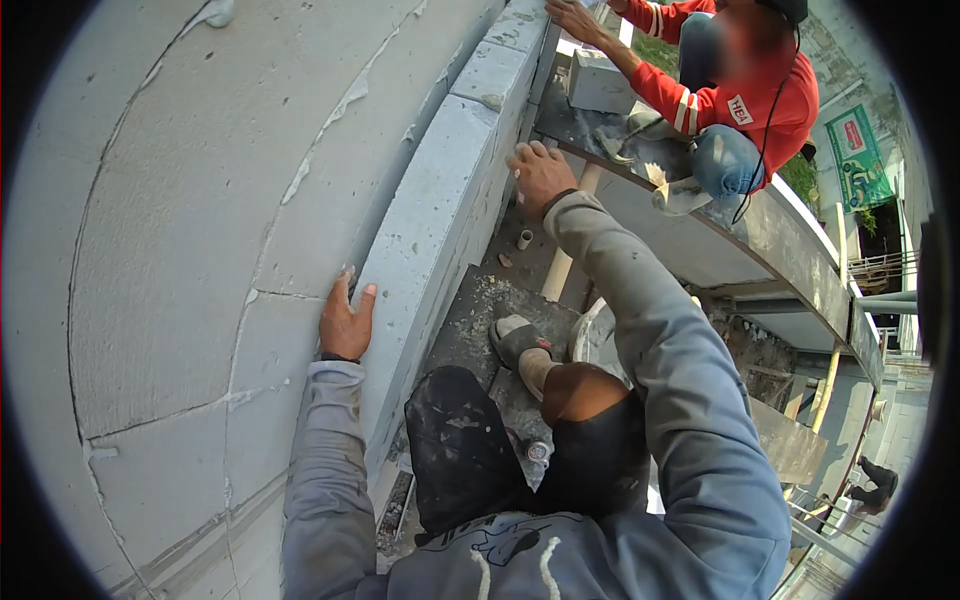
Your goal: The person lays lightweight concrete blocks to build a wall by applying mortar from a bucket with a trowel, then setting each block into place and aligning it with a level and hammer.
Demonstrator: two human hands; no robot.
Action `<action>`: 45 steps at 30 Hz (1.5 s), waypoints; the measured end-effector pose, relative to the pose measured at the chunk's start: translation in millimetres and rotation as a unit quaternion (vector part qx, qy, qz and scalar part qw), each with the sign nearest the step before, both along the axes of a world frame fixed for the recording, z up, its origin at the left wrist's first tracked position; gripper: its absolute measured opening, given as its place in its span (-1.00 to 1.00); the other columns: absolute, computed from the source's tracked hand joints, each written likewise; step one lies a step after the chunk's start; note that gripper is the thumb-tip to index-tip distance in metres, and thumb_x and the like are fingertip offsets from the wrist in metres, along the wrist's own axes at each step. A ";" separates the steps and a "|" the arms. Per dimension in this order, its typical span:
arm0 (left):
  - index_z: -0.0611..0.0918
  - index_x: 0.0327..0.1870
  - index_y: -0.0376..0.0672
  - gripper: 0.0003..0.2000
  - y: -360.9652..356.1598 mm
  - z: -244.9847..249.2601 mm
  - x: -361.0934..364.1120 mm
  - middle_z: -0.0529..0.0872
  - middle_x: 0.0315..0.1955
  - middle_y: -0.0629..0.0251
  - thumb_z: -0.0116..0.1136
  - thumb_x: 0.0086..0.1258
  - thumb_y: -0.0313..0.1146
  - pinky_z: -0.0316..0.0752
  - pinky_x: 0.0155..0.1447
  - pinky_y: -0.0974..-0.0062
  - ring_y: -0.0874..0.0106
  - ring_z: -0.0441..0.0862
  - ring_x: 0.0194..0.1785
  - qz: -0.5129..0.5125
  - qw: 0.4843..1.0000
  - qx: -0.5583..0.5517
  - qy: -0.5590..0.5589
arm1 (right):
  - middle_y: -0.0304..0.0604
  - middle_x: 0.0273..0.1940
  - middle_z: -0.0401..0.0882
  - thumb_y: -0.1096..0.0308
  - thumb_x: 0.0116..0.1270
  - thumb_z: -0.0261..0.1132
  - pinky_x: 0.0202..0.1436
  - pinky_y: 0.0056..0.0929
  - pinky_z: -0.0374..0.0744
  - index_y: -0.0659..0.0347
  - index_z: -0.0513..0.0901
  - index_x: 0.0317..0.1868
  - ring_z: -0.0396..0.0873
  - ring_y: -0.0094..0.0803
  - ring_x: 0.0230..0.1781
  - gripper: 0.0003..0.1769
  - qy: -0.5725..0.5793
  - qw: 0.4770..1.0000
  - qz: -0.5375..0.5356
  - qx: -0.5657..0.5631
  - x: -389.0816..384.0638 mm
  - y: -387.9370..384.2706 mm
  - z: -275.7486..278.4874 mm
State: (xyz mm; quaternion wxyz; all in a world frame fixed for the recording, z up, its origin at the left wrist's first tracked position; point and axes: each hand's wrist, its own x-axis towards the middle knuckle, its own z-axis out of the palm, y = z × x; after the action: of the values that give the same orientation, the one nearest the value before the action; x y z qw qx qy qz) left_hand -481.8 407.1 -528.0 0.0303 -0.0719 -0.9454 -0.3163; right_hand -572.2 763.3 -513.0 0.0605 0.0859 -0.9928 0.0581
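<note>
Grey sleeves reach forward from the person's hooded top (pixel 520 560), above dark shorts (pixel 465 440) with pale smudges on them. The left hand (pixel 345 325) lies at the joint between the pale wall (pixel 190 220) and the long pale block (pixel 425 190) beside it, its fingers (pixel 341 283) extended and apart, clenched on nothing. Mortar shows in ridges along several seams of the wall. Below, a foot in a dark shoe (pixel 515 341) rests on a dusty board (pixel 470 315) scattered with crumbs, and a pale bucket (pixel 600 338) is partly hidden by the right forearm.

Farther along, the right hand (pixel 543 178) is at the outer side of the block row, fingers (pixel 522 158) bent; whether they grip anything I cannot tell. A short piece of pipe (pixel 525 239) and a bamboo-coloured pole (pixel 558 274) are just below it.

Beyond, a co-worker in a red top (pixel 785 95) crouches on a raised platform (pixel 640 150), near a smaller grey block (pixel 598 82), arms stretched towards the row's far end. Farther off hangs a green banner (pixel 860 160).
</note>
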 end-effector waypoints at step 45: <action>0.54 0.08 -0.21 -0.48 -0.9 3.2 4.0 0.60 -0.06 -0.12 -0.05 0.34 0.07 0.41 0.11 0.20 -0.03 0.54 0.03 0.047 0.995 0.001 -0.089 | 0.05 -0.19 0.64 0.25 -0.02 0.25 -0.04 -0.21 0.57 0.18 0.66 -0.21 0.60 -0.04 -0.12 -0.67 -0.335 0.940 -0.049 0.038 26.1 -15.8 -34.0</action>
State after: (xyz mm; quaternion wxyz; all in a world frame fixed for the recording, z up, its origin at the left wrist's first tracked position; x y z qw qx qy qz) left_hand -477.8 406.2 -524.9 -0.0394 0.0014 -0.9465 -0.3202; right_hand -546.1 747.5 -547.0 -0.2761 0.0148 -0.9600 0.0431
